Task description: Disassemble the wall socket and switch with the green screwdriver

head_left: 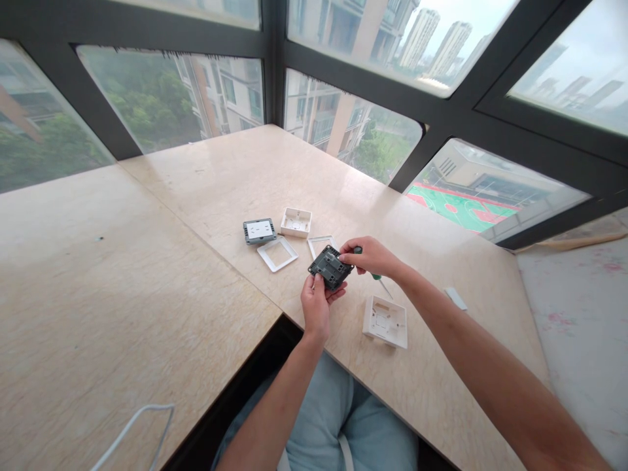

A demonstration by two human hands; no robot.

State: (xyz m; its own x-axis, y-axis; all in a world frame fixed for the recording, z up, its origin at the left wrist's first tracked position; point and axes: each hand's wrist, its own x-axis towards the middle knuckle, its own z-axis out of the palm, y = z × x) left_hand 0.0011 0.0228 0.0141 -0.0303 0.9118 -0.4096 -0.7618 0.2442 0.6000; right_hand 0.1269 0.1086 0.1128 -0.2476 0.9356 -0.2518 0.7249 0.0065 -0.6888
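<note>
My left hand [316, 307] grips a dark grey wall socket module [330, 267] by its lower edge, thumb on top, with its back side turned up. The fingers of my right hand [370, 255] are closed at the module's upper right edge. A screwdriver [377, 277] with a dark and green handle runs through my right hand, its thin shaft pointing down to the right. A white frame [314, 248] lies on the counter partly hidden behind the module. Just below the screwdriver tip sits an open white back box [385, 322].
Further left lie another socket module [260, 231], face up, a second white frame [290, 261] and another white back box [296, 222]. A small white strip [456, 298] is at the right. A white cable [142, 411] crosses the counter [122, 294] at lower left. Windows enclose the back.
</note>
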